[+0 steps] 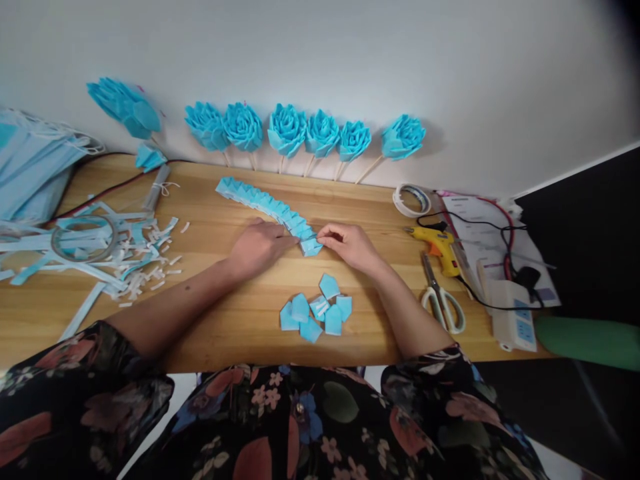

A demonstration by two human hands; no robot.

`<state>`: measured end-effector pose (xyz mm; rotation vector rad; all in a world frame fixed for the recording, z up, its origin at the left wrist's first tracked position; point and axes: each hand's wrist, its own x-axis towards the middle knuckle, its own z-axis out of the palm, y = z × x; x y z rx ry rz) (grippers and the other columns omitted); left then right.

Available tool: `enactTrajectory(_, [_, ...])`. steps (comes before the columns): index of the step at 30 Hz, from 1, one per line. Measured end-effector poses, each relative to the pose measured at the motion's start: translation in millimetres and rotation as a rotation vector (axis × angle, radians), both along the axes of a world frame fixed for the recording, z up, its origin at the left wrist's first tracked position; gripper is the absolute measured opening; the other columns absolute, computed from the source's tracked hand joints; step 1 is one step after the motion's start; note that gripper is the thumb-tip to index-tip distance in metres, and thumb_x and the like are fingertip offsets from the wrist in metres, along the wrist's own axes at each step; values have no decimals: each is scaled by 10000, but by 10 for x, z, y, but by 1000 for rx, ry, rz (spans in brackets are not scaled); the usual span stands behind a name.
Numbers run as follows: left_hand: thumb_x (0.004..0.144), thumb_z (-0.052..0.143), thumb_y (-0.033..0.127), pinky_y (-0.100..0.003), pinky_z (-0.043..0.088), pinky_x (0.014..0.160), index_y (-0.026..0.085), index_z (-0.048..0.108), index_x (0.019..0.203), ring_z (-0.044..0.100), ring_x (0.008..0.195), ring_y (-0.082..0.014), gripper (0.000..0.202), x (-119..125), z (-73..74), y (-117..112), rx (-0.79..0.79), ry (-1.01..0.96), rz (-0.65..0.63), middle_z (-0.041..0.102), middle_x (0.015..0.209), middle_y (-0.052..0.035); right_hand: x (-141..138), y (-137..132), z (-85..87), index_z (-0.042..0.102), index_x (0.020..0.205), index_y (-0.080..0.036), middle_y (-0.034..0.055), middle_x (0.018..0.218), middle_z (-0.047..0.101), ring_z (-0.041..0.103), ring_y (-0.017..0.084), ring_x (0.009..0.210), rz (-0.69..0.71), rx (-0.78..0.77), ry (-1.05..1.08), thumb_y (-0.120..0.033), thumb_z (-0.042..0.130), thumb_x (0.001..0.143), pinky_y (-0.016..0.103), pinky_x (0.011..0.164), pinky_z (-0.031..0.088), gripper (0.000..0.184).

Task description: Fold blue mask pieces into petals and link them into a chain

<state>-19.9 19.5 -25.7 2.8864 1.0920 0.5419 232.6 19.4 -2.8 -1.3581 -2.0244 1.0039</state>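
Observation:
A long curved strip of overlapping folded light-blue pieces (260,200) lies across the wooden table (225,320). My left hand (257,245) rests palm down on the strip's near end, fingers together and pressing it. My right hand (350,243) pinches the last folded piece (311,248) at that same end, fingers curled. Several loose folded blue pieces (316,312) lie in a small pile just in front of my hands.
Blue fabric roses on sticks (287,130) lean along the wall. At left are strip scraps with a tape ring (83,239) and stacked blue masks (30,167). At right lie a tape roll (411,199), yellow glue gun (437,243), scissors (443,300) and power strip (513,313).

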Motion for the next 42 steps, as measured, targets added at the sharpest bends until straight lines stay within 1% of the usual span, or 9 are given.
enactTrajectory(8, [990, 414, 206, -335, 350, 675, 249, 738, 1126, 598, 741, -200, 354, -4, -3, -1, -2, -1, -5, 673, 778, -50, -22, 2, -38, 701, 811, -209, 8, 824, 735, 621, 157, 742, -3, 64, -74, -294, 618, 869, 266, 710, 403, 133])
enactTrajectory(16, [944, 440, 135, -319, 402, 712, 211, 721, 1126, 649, 792, -177, 343, 24, 86, -77, -5, -147, -32, 729, 865, -50, -29, -10, -66, 707, 828, -212, 13, 871, 747, 640, 163, 779, -5, 112, -91, -272, 615, 879, 269, 734, 409, 121])
enactTrajectory(20, [945, 451, 136, -317, 414, 715, 228, 724, 1131, 650, 795, -172, 343, 53, 42, -82, 9, -121, -78, 736, 892, -48, -29, -16, -73, 704, 830, -212, 12, 866, 746, 644, 164, 782, -3, 119, -97, -280, 613, 883, 271, 732, 412, 125])
enactTrajectory(26, [961, 444, 159, -331, 404, 712, 233, 739, 1103, 638, 807, -192, 335, 69, -3, -69, -11, -39, -46, 709, 831, -44, -31, -13, -48, 708, 832, -213, 15, 869, 750, 651, 170, 792, -12, 112, -116, -289, 611, 886, 276, 726, 419, 134])
enactTrajectory(29, [975, 434, 180, -346, 393, 707, 232, 738, 1108, 638, 815, -212, 336, 84, 18, -75, -28, -12, -39, 710, 842, -46, -2, -27, -32, 723, 933, -210, 32, 909, 750, 665, 182, 835, -15, 99, -43, -309, 538, 937, 294, 769, 456, 210])
enactTrajectory(32, [973, 427, 169, -347, 389, 707, 225, 741, 1095, 639, 828, -214, 341, 92, 32, -80, -33, -14, -33, 717, 865, -49, 23, -68, -37, 718, 1113, -228, 60, 1018, 729, 647, 203, 948, -28, 263, -43, -236, 452, 967, 341, 856, 477, 303])
enactTrajectory(35, [977, 415, 164, -346, 388, 709, 227, 742, 1091, 632, 815, -207, 353, 90, 24, -81, -27, -17, -29, 712, 856, -52, 18, -105, -53, 735, 1131, -296, 56, 1169, 689, 584, 223, 1088, 66, 459, -138, -119, 419, 946, 402, 947, 458, 407])
enactTrajectory(38, [969, 416, 157, -336, 384, 695, 234, 744, 1089, 618, 770, -193, 357, 82, 3, -75, -26, -35, -29, 692, 807, -51, -3, -104, -62, 760, 1081, -328, 26, 1308, 645, 526, 229, 1182, 160, 507, -226, -64, 411, 934, 426, 990, 449, 462])
enactTrajectory(42, [963, 420, 146, -320, 375, 696, 242, 743, 1097, 610, 752, -178, 362, 72, -13, -68, -46, -59, -35, 673, 769, -47, 0, -63, -76, 786, 1014, -319, 8, 1346, 632, 508, 233, 1210, 181, 509, -304, -89, 420, 949, 423, 1014, 456, 437])
